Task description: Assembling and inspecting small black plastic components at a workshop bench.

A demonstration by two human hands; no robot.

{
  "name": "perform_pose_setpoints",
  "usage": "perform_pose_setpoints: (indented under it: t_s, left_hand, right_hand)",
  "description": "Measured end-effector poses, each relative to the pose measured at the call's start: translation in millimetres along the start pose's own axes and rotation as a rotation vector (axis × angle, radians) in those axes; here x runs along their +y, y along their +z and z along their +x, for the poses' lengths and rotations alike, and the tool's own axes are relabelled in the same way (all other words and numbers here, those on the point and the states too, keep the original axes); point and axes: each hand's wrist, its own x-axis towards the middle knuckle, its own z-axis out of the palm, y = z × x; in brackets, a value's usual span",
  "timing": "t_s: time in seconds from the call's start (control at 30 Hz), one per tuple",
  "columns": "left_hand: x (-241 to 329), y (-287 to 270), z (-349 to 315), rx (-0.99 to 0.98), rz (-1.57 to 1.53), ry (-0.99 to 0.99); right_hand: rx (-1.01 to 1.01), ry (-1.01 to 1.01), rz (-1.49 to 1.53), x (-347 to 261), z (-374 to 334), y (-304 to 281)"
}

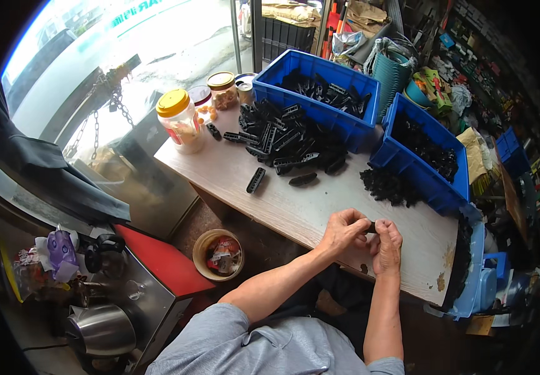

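Both hands meet over the near edge of a pale wooden table (pixel 295 206). My left hand (pixel 343 230) and my right hand (pixel 387 245) pinch one small black plastic part (pixel 370 227) between their fingertips; most of it is hidden by the fingers. Beyond them lies a heap of long black plastic parts (pixel 282 134), with two loose ones (pixel 255 180) nearer me. A smaller heap of dark small pieces (pixel 387 185) sits just right of my hands' far side.
Two blue bins (pixel 320 112) (pixel 417 169) holding black parts stand at the table's far side. Yellow-lidded jars (pixel 181 122) stand at the far left corner. A small bucket of scraps (pixel 218 253) sits on the floor. A kettle (pixel 100 330) and a red-topped cabinet (pixel 157 265) are at my left.
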Motion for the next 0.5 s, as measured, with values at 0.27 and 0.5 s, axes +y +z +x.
perform_pose_setpoints:
  t_s: [0.27,0.5]
  left_hand:
    - [-7.1,-7.8,2.7,-0.039,0.025,0.009]
    - [-19.5,-16.9,7.2,-0.116,0.027,0.019]
  right_hand:
    - [-0.076,-0.024,-0.128,10.6,2.2,0.9]
    - [-0.074,-0.108,-0.137,37.3,11.8,-14.7]
